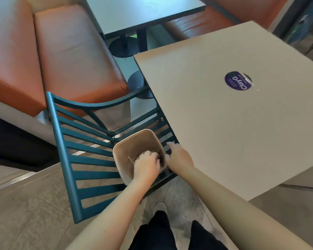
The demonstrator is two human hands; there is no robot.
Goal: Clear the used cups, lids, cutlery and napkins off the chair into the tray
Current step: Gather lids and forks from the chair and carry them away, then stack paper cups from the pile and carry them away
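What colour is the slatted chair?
Dark teal chair, seen best in the head view.

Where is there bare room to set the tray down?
The table top is bare except for a round sticker. Chair slats left of the tray are free. Both hands crowd the tray's right side.

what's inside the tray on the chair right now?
The left hand is down inside the brown tray, fingers curled. A thin stick-like piece pokes out beside it. The hand covers whatever else is in there.
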